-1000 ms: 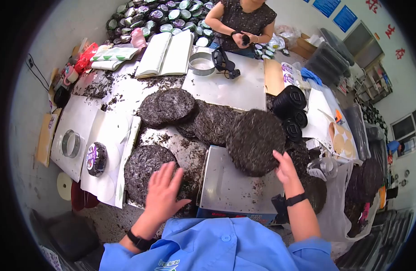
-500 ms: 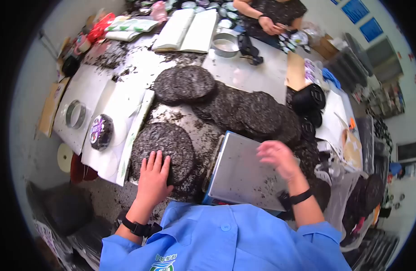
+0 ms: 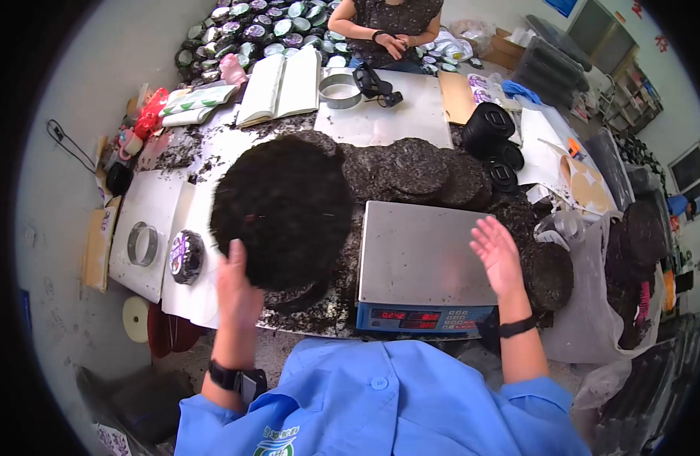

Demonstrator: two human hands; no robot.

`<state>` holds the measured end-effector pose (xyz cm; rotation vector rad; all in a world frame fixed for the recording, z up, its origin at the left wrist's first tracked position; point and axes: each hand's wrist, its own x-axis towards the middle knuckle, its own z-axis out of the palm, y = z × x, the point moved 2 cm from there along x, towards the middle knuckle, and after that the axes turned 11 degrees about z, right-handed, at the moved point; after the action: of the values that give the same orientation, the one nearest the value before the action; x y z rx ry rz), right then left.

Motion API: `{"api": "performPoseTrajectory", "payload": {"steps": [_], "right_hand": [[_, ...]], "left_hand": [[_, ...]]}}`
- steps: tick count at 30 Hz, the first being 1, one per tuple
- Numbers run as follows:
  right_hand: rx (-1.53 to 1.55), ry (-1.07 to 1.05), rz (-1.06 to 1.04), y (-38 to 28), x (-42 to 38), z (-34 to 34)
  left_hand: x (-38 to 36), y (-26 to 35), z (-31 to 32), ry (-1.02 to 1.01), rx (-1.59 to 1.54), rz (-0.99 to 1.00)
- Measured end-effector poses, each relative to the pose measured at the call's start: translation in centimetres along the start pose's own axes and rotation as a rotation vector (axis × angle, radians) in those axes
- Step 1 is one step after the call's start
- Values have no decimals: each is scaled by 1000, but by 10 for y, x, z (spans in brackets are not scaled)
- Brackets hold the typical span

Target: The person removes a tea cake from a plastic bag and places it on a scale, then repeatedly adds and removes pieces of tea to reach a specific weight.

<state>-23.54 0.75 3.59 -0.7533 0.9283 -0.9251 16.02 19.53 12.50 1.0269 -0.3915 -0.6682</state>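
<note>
A large dark round cake (image 3: pixel 285 209) is raised on the left side of the table, blurred by motion. My left hand (image 3: pixel 236 273) grips its lower left edge, the fingers partly hidden behind it. My right hand (image 3: pixel 499 247) is held with spread fingers over the right edge of the scale's steel plate (image 3: pixel 426 251), holding nothing. Red digits glow on the scale's blue front panel (image 3: pixel 410 317). Behind the scale, more dark round cakes (image 3: pixel 416 166) overlap in a row. Another dark cake (image 3: pixel 293 298) shows partly below the raised one.
A wrapped cake (image 3: pixel 186 257) and a metal ring (image 3: pixel 142 244) lie at the left. At the back are an open book (image 3: pixel 280 87), another ring (image 3: pixel 339 91) and a co-worker's hands (image 3: pixel 394 44). Black jars (image 3: pixel 488 131) stand behind right, with a plastic bag (image 3: pixel 585 304) nearer.
My left hand has lifted a dark cake it was resting flat on. My right hand has moved slightly right and down. The view has shifted, and the scale's display now shows.
</note>
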Motion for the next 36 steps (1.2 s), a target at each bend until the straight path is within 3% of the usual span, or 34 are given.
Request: {"api": "performPoseTrajectory", "payload": {"steps": [1, 3, 4, 6, 8, 10, 12, 15, 19, 25, 29, 31, 33, 34, 35, 36], "right_hand": [[106, -206, 81, 8, -19, 40], [339, -552, 228, 33, -46, 90], [301, -359, 209, 28, -71, 117], [287, -239, 206, 29, -76, 119], [301, -125, 196, 18, -79, 97], [264, -27, 175, 2, -82, 68], [194, 36, -8, -3, -81, 41], [397, -41, 57, -12, -81, 12], [396, -91, 63, -16, -78, -5], [162, 20, -16, -25, -77, -19], [335, -67, 78, -34, -74, -14], [465, -124, 182, -31, -67, -12], [269, -74, 199, -18, -55, -14], [171, -50, 204, -10, -47, -16], [133, -24, 222, 1, -36, -22], [-190, 40, 199, 18, -22, -40]], "left_hand": [[-1, -24, -7, -62, -68, -181], [-28, -40, 26, -238, -122, -329], [-40, -52, 38, -343, -185, -350], [-55, -63, 49, -360, -258, -503], [-49, -76, 43, -558, -246, -376], [-48, -67, 40, -557, 48, -244], [-40, -67, 20, -522, 287, -109], [-39, -66, -3, -399, 369, -98], [-50, -66, 8, -413, 443, -48], [-57, -78, 27, -454, 566, 72], [-75, -93, 68, -602, 708, 197], [-86, -83, 115, -799, 955, 487], [-95, -82, 159, -736, 991, 622], [-98, -88, 174, -817, 1131, 686], [-102, -103, 185, -1049, 1176, 706], [-106, -126, 187, -1284, 1209, 718]]}}
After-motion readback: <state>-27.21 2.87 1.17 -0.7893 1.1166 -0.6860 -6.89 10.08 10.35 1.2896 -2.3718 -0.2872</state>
